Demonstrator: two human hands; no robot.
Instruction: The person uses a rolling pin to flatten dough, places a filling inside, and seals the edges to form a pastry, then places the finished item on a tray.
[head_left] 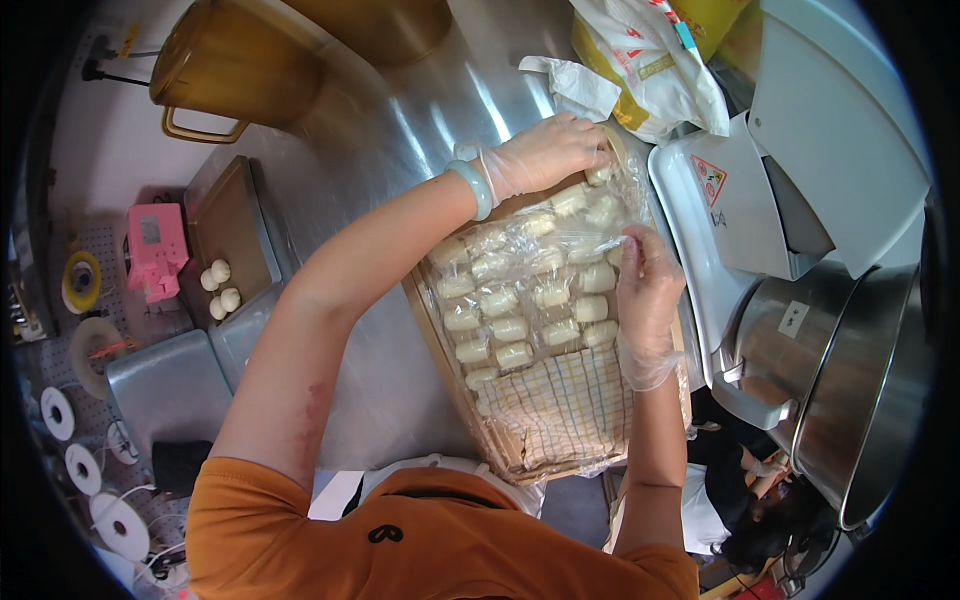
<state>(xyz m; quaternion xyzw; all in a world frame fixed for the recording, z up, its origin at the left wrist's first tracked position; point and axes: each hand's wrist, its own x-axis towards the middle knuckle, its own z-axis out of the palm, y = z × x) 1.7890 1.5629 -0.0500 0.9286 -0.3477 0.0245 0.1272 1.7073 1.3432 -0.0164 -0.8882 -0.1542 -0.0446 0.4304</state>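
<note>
Far out to the left of your left hand sat the pink device (158,250), and just beside it, nearer the hands, the small tray (224,222) with a few pale balls (221,289) grouped at its near end. Beyond your left forearm stood the brown pitcher (240,62), well out of your elbow's way on the desk (385,400).

Now to the middle! Between and below your hands lay the shallow wooden tray (436,352), its pale dough pieces (510,329) in rows, with small gaps that likely saved them from sticking. Your gloved left hand (550,157) reached to the far corner, fingers bent over an end piece; whether they gripped it or merely touched it, you couldn't tell from here. Clear film (572,243) draped the rows beneath both hands, probably against drying, while the checked cloth (565,408) filled the end nearest your body.

And your right hand (650,290), apart from the left, pinched the film between thumb and fingers at the right side, seemingly to hold it clear of the dough. Right beyond that hand came the white tray (697,235), then the big steel pot (800,335).
</note>
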